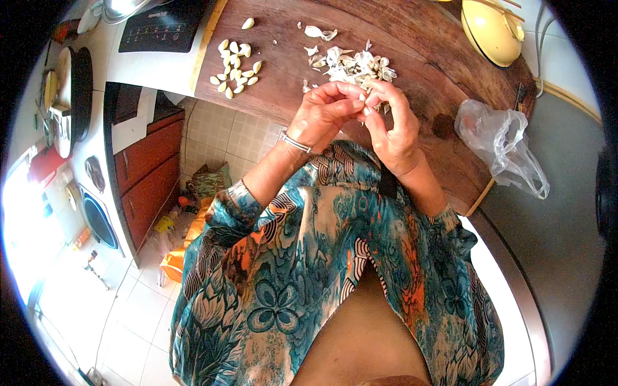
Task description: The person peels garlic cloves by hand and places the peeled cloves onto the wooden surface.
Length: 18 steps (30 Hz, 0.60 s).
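My left hand, with a bracelet at the wrist, and my right hand meet over the near edge of the wooden table. Both are closed in a pinch, fingertips together on a small pale garlic clove, mostly covered by the fingers. Just beyond them lies a heap of garlic skins, with loose flakes around it. To the left, a group of peeled garlic cloves rests on the wood, and a single clove sits apart above the group.
A crumpled clear plastic bag lies at the right of the wooden table. Behind it is a yellow bowl-like item. A black cooktop is on the white counter at the left, above red-brown drawers. An orange bag is on the floor.
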Motion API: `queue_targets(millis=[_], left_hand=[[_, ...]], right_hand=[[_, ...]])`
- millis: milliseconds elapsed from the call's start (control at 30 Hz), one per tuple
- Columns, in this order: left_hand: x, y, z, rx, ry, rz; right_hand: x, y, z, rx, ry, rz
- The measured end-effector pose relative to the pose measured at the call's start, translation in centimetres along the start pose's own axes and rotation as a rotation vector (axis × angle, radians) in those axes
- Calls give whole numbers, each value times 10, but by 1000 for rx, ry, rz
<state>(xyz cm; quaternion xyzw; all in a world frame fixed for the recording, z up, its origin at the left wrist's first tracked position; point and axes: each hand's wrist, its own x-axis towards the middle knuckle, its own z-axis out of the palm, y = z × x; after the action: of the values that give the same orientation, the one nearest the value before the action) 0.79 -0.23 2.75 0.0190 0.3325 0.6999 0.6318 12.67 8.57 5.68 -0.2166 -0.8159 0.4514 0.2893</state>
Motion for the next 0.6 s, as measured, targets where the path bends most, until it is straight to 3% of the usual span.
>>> queue_targets(millis=[100,300,600], left_hand=[[1,-2,-1,-58,9,37],[2,-1,-6,-43,-38,38],[0,0,-4,281,23,184]], right_hand=[[1,2,4,33,94,10],[6,2,-1,17,64,7],[4,4,-3,84,3,149]])
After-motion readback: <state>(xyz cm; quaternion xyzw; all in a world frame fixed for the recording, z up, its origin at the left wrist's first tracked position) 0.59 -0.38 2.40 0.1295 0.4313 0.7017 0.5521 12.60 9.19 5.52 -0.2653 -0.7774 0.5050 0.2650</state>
